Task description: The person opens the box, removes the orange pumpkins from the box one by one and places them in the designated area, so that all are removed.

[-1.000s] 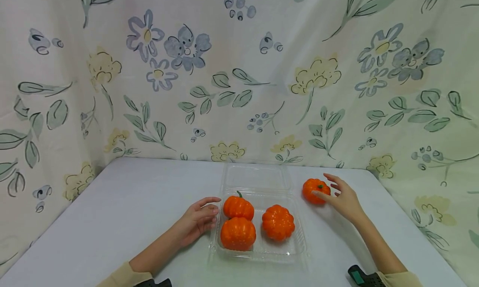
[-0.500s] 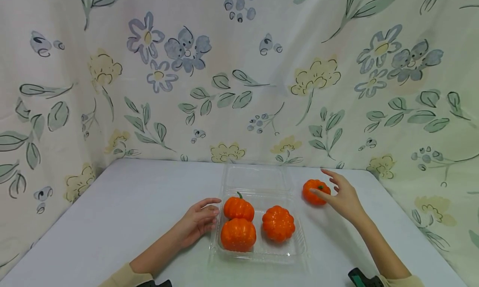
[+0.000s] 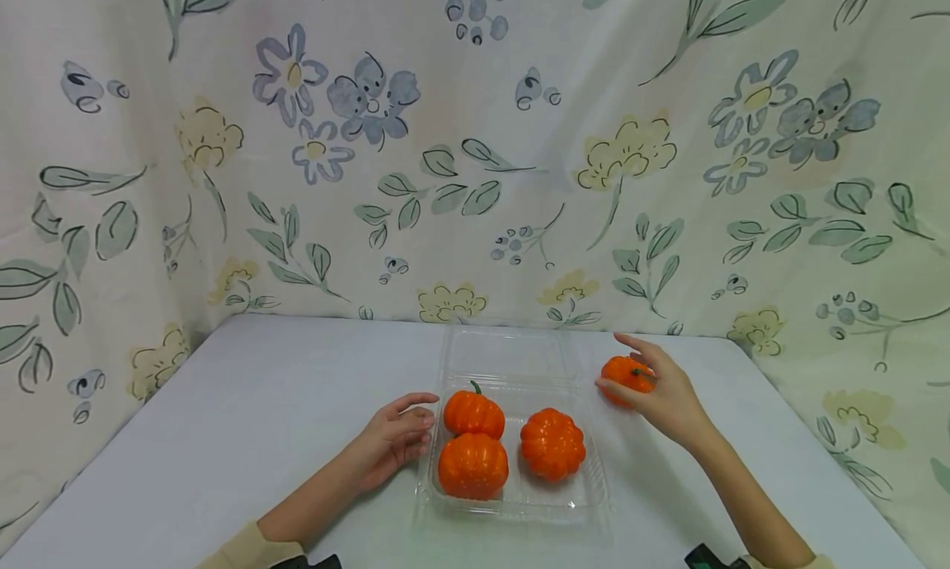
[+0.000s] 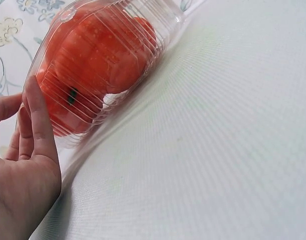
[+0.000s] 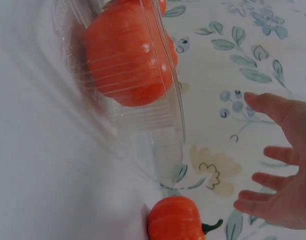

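A clear plastic clamshell box (image 3: 519, 510) holds three small orange pumpkins: one with a green stem (image 3: 472, 412), one in front of it (image 3: 472, 467) and one at the right (image 3: 552, 444). My left hand (image 3: 393, 439) stays at the box's left side, fingers loosely extended, fingertips right at the wall. A fourth pumpkin (image 3: 618, 369) sits on the table beyond the box's right side. Over it my right hand (image 3: 671, 397) spreads its fingers and thumb, partly covering it in the head view. In the right wrist view, a gap shows between that hand (image 5: 287, 165) and the loose pumpkin (image 5: 175, 220).
The box's transparent lid (image 3: 508, 355) is folded back flat toward the rear of the white table (image 3: 312, 363). A floral curtain (image 3: 475, 140) hangs behind the table's far edge. Beige sleeves and dark wrist devices show at the bottom.
My right hand has moved left over the loose pumpkin, its thumb now across the pumpkin's front. The left hand, the box and the pumpkins have stayed in place.
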`<action>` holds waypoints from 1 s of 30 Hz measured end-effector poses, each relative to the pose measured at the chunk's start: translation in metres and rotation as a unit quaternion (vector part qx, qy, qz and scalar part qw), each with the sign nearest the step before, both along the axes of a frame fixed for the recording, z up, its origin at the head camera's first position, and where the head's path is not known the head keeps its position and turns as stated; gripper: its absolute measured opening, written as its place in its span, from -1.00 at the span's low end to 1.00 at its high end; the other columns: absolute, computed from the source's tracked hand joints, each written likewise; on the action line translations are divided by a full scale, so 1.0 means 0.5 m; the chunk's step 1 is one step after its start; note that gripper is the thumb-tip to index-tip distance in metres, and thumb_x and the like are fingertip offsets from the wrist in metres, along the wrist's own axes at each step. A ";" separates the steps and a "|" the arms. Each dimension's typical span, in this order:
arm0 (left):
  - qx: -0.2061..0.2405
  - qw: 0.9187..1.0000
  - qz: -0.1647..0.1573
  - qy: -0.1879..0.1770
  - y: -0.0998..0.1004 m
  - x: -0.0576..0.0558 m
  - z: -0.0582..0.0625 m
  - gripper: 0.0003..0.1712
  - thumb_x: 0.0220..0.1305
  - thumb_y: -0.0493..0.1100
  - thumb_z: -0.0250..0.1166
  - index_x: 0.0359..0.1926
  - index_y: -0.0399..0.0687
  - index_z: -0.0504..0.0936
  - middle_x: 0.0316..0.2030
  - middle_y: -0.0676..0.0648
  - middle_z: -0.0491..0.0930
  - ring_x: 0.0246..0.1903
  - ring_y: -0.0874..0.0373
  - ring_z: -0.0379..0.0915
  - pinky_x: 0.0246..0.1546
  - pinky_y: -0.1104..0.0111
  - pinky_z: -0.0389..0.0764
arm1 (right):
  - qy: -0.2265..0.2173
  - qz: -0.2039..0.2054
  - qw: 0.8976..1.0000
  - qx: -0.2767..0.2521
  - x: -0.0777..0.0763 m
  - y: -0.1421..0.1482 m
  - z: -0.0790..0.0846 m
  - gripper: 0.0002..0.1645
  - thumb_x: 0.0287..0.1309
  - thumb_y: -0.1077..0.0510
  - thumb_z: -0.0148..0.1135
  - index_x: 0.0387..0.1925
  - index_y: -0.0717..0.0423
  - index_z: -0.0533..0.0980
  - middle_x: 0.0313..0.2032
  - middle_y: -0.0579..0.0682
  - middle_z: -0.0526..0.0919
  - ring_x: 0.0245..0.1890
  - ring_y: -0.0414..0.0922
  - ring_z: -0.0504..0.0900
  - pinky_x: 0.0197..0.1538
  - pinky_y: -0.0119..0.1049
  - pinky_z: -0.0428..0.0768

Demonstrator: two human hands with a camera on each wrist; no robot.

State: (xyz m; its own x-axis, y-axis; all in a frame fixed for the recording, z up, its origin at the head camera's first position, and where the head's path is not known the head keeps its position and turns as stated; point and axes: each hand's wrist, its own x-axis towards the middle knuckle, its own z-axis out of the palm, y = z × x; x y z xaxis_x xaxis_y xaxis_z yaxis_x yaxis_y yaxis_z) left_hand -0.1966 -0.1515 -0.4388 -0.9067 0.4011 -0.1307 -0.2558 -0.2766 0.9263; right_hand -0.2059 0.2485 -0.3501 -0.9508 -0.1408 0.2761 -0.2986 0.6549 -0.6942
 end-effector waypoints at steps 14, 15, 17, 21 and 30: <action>0.018 1.000 -0.006 0.013 -0.001 -0.002 -0.007 -0.60 0.54 -0.28 0.16 0.32 -0.11 0.41 -0.18 0.06 0.57 -0.35 0.28 0.54 -0.21 0.51 0.70 | 0.013 0.051 0.998 -0.017 0.031 -0.057 -0.002 -0.10 0.17 0.09 0.58 0.48 0.14 0.39 0.41 0.30 0.45 0.31 0.38 0.51 0.22 0.33 0.60; 0.019 1.000 -0.006 0.013 -0.001 -0.002 -0.008 -0.60 0.54 -0.28 0.16 0.32 -0.11 0.41 -0.18 0.06 0.57 -0.35 0.28 0.54 -0.21 0.51 0.71 | 0.014 0.057 0.998 -0.020 0.031 -0.059 -0.005 -0.11 0.16 0.09 0.59 0.47 0.13 0.40 0.40 0.28 0.47 0.31 0.37 0.53 0.23 0.32 0.60; 0.019 1.000 -0.005 0.012 -0.002 -0.003 -0.008 -0.60 0.54 -0.28 0.16 0.32 -0.10 0.41 -0.18 0.06 0.57 -0.35 0.28 0.54 -0.21 0.51 0.71 | 0.018 0.068 0.997 -0.025 0.032 -0.065 -0.010 -0.12 0.14 0.12 0.60 0.45 0.13 0.42 0.38 0.25 0.49 0.29 0.35 0.55 0.25 0.29 0.60; 0.016 1.000 -0.003 0.010 -0.001 -0.003 -0.008 -0.61 0.53 -0.29 0.17 0.31 -0.10 0.41 -0.17 0.06 0.57 -0.35 0.29 0.55 -0.20 0.51 0.71 | 0.017 0.088 0.996 -0.024 0.034 -0.077 -0.017 -0.15 0.14 0.13 0.60 0.42 0.17 0.44 0.35 0.24 0.52 0.26 0.34 0.57 0.21 0.18 0.66; 0.012 1.000 0.000 0.008 0.000 -0.002 -0.006 -0.64 0.53 -0.30 0.17 0.27 -0.07 0.45 -0.17 0.07 0.57 -0.35 0.30 0.56 -0.20 0.52 0.70 | -0.024 0.118 0.993 -0.016 0.044 -0.105 -0.028 -0.16 0.14 0.13 0.60 0.41 0.16 0.45 0.35 0.26 0.53 0.24 0.34 0.56 0.16 0.13 0.70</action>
State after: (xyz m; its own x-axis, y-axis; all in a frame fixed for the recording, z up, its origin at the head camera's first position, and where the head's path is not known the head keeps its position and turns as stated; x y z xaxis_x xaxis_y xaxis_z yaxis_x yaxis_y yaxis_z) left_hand -0.1975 -0.1516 -0.4420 -0.9090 0.4031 -0.1059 -0.2404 -0.2995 0.9233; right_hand -0.1840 0.1962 -0.3640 -0.9040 -0.3540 0.2395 -0.4081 0.5483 -0.7299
